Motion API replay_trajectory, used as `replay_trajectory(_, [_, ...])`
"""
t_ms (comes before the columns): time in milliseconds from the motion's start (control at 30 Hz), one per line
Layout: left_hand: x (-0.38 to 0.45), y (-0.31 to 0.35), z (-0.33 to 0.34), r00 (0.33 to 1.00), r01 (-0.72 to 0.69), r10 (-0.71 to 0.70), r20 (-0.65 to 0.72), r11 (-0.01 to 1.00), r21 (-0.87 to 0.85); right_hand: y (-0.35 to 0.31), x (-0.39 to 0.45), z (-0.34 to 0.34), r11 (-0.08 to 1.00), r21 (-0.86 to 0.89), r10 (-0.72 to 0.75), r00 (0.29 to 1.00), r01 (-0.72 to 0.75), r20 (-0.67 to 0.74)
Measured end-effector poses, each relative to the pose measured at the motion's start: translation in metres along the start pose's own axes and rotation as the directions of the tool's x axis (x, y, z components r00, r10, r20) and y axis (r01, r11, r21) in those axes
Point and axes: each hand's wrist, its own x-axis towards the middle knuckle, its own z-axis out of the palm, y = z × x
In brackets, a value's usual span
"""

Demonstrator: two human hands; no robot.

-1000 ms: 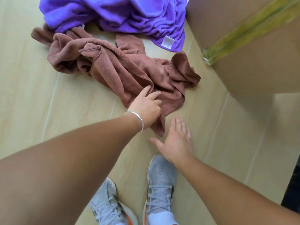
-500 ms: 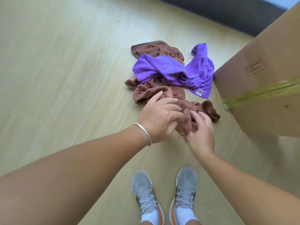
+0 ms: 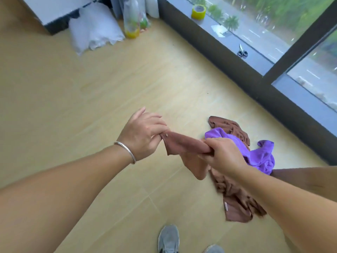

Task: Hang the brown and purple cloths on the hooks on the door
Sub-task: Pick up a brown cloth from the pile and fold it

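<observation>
2 hands hold 1 brown cloth (image 3: 184, 147) up over a pale wooden floor (image 3: 73, 106), the widest thing in view. Along the right side runs a dark window frame (image 3: 237, 70) with glass above it, and a grey sill (image 3: 255, 57) lies between frame and glass. Both bare forearms reach in from the bottom corners.

The brown cloth is stretched between the hands along its top edge; below the right hand it hangs and trails down to the floor, where its lower end lies crumpled near the right forearm, a small label showing on it. Behind the right hand a purple cloth (image 3: 262, 156) lies bunched on the floor, draped over more brown fabric (image 3: 229, 126); whether that fabric belongs to the held cloth cannot be told.

A white plastic bag (image 3: 93, 31) leans at the top left, with a clear bag (image 3: 131, 17) of yellowish contents just beside it.

The left hand (image 3: 144, 134) pinches 1 corner of the brown cloth between thumb and fingers. The right hand (image 3: 222, 154) grips the cloth bunched in a closed fist.

1 grey shoe (image 3: 168, 238) shows at the bottom edge. A yellow tape roll (image 3: 198, 11) and scissors (image 3: 242, 51) sit on the sill, well apart. A silver bracelet (image 3: 125, 150) circles the left wrist.
</observation>
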Motion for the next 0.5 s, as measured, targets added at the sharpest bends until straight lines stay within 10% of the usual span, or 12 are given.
replay_trajectory(200, [-0.054, -0.078, -0.086, 0.904, 0.396, -0.383, -0.190, 0.918, 0.034, -0.089, 0.079, -0.041, 0.886, -0.463, 0.041, 0.999, -0.025, 0.025])
replay_trajectory(500, [-0.181, -0.127, -0.165, 0.622, 0.717, -0.642, -0.448, 0.697, -0.001, -0.230, 0.119, -0.050, 0.937, -0.248, -0.288, 0.946, 0.246, -0.149])
